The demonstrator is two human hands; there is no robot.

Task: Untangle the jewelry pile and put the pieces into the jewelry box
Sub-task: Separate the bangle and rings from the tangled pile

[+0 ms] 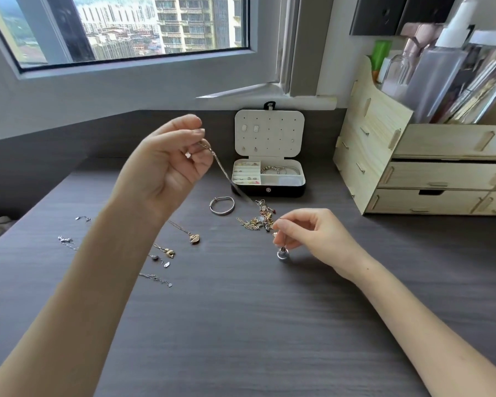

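My left hand is raised above the desk and pinches one end of a thin silver chain that runs down and right to the tangled jewelry pile. My right hand hovers just right of the pile and pinches a fine chain with a round silver pendant hanging below the fingers. The open jewelry box, black outside and white inside, stands at the back of the desk with rings and bracelets in its compartments and earrings on its lid.
A silver bangle lies left of the pile. Several separated necklaces and pendants, one a gold heart, lie spread on the dark desk at the left. A wooden drawer organiser with bottles stands at the right.
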